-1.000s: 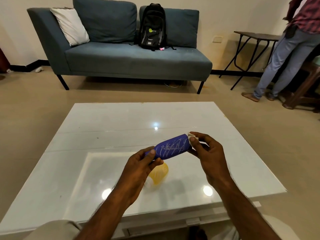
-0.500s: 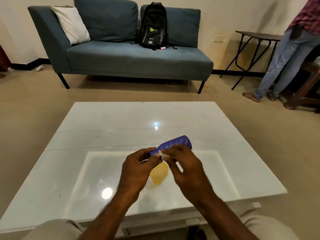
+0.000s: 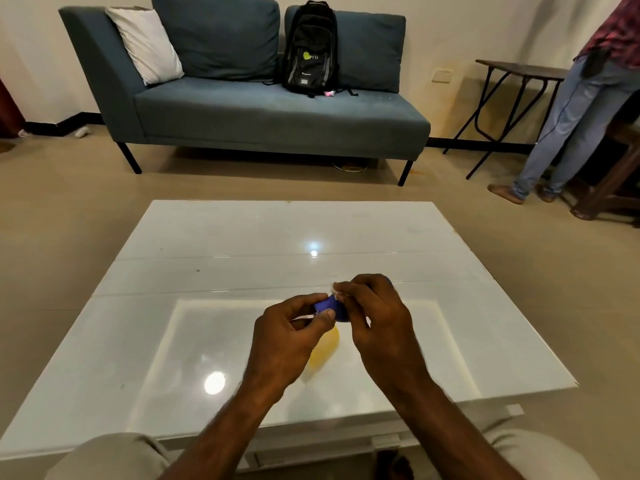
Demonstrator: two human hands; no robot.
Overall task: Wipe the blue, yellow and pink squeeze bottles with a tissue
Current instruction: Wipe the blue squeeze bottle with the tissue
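Observation:
The blue squeeze bottle (image 3: 330,307) is held above the white glass table (image 3: 242,258), mostly covered by both hands. My left hand (image 3: 289,336) grips its near end between thumb and fingers. My right hand (image 3: 375,315) is wrapped over the far part of the bottle and pinches a small white tissue (image 3: 335,289) against it. The yellow squeeze bottle (image 3: 323,351) lies on the table under my left hand, partly hidden. The pink bottle is not in view.
A blue sofa (image 3: 263,112) with a white pillow (image 3: 145,43) and a black backpack (image 3: 310,50) stands beyond the table. A person (image 3: 581,109) stands at the far right by a dark folding table (image 3: 519,69) and a wooden stool (image 3: 613,188).
My right hand with the tissue has slid from the blue bottle's far end toward my left hand and now covers most of the bottle. The left hand has kept its hold.

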